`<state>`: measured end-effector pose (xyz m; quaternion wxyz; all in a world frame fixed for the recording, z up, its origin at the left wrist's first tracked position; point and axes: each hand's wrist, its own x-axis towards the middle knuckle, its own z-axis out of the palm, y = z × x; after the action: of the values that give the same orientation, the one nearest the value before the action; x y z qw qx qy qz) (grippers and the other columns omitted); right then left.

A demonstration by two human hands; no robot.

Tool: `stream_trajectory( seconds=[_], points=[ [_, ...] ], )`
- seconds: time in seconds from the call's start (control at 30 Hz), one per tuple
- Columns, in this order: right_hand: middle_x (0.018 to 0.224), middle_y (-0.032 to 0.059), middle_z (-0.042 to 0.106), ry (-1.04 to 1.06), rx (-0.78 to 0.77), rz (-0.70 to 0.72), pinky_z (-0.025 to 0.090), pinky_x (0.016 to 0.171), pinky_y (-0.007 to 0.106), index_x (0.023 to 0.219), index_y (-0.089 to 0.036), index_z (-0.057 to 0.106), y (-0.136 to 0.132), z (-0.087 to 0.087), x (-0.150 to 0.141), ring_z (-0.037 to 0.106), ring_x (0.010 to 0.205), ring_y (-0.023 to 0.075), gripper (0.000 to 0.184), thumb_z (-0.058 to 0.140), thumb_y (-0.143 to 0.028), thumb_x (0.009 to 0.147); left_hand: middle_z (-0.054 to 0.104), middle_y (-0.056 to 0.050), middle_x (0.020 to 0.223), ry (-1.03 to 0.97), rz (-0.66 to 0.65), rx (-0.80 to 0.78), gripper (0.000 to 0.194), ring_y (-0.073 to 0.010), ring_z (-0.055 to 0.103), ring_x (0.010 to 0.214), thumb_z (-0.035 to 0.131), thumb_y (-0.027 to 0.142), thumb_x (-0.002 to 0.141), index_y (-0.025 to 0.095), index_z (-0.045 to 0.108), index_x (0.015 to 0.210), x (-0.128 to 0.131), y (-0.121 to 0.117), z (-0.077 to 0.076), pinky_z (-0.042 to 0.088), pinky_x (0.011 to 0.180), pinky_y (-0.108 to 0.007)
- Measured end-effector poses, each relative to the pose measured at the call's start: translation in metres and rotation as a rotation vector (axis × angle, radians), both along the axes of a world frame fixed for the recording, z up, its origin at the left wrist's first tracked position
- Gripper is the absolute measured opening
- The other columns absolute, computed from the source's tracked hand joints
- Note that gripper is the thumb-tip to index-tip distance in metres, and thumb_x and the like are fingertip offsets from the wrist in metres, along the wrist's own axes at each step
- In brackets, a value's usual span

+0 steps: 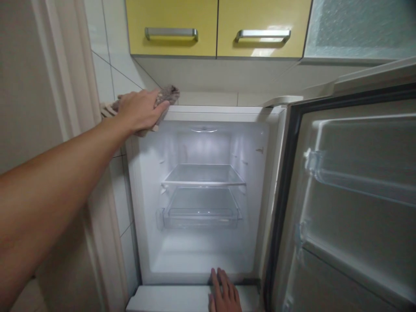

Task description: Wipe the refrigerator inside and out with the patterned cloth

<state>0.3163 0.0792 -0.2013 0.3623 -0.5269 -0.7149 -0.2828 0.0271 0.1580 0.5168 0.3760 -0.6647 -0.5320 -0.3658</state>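
My left hand reaches in from the left, closed around a bunched grey-brown cloth. The cloth presses against the upper left corner of the white fridge frame. Down at the bottom, my right hand lies with fingers stretched out over the top of the white lower door, its fingertips by the lower edge of the compartment. Inside the lit fridge are a glass shelf and a clear drawer beneath it.
The fridge door stands wide to the right, with a clear door rack. Above hang yellow cabinets with metal handles. A tiled wall and a pale door frame are close on the left.
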Motion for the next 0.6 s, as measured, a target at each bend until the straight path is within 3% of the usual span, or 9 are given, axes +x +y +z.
stream_trajectory(
  seconds=[0.1, 0.2, 0.3, 0.4, 0.5, 0.6],
  points=[
    [0.151, 0.0051, 0.068, -0.024, -0.007, -0.001, 0.057, 0.093, 0.045, 0.180, -0.030, 0.012, -0.004, 0.009, 0.001, 0.069, 0.127, 0.0329, 0.094, 0.055, -0.025, 0.097, 0.061, -0.019, 0.153, 0.085, -0.140, 0.055, 0.066, -0.0429, 0.048, 0.154, 0.058, 0.058, 0.104, 0.007, 0.058, 0.146, 0.010, 0.005, -0.012, 0.021, 0.127, -0.081],
    [0.151, 0.0043, 0.069, -0.056, -0.010, 0.000, 0.058, 0.092, 0.044, 0.180, -0.030, 0.011, -0.003, 0.007, 0.005, 0.070, 0.125, 0.0320, 0.096, 0.056, -0.025, 0.095, 0.055, -0.016, 0.161, 0.033, -0.198, 0.079, 0.066, -0.0408, 0.040, 0.159, 0.060, 0.053, 0.102, 0.014, 0.054, 0.154, -0.007, 0.010, -0.028, 0.005, 0.129, -0.082],
    [0.151, 0.0047, 0.068, -0.078, -0.014, -0.011, 0.059, 0.093, 0.043, 0.180, -0.030, 0.012, -0.001, 0.004, 0.009, 0.071, 0.124, 0.0318, 0.099, 0.057, -0.024, 0.093, 0.045, -0.013, 0.170, -0.139, -0.239, 0.156, 0.068, -0.0349, 0.028, 0.164, 0.050, 0.055, 0.103, 0.011, 0.050, 0.155, -0.038, 0.014, -0.047, 0.008, 0.134, -0.074],
    [0.153, 0.0064, 0.066, -0.073, -0.028, -0.003, 0.059, 0.095, 0.043, 0.180, -0.030, 0.013, -0.004, 0.009, 0.008, 0.070, 0.128, 0.0318, 0.093, 0.055, -0.025, 0.098, 0.027, -0.014, 0.180, -0.308, -0.301, 0.232, 0.072, -0.0295, 0.020, 0.169, 0.051, 0.050, 0.101, 0.009, 0.042, 0.160, -0.056, 0.016, -0.073, 0.019, 0.137, -0.060],
    [0.156, 0.0078, 0.064, -0.053, -0.044, 0.002, 0.058, 0.099, 0.042, 0.181, -0.030, 0.013, -0.010, 0.019, 0.003, 0.067, 0.132, 0.0307, 0.083, 0.050, -0.029, 0.106, 0.029, -0.022, 0.177, -0.457, -0.290, 0.270, 0.073, -0.0322, 0.030, 0.167, 0.048, 0.043, 0.104, 0.007, 0.034, 0.165, -0.054, 0.016, -0.110, 0.033, 0.135, -0.057],
    [0.159, 0.0078, 0.062, -0.055, -0.065, 0.001, 0.057, 0.104, 0.042, 0.180, -0.030, 0.014, -0.018, 0.029, 0.000, 0.064, 0.137, 0.0296, 0.077, 0.046, -0.033, 0.110, 0.036, -0.026, 0.172, -0.537, -0.259, 0.259, 0.068, -0.0383, 0.037, 0.163, 0.047, 0.040, 0.104, 0.008, 0.037, 0.164, -0.049, 0.017, -0.172, 0.037, 0.133, -0.058]
  ],
)
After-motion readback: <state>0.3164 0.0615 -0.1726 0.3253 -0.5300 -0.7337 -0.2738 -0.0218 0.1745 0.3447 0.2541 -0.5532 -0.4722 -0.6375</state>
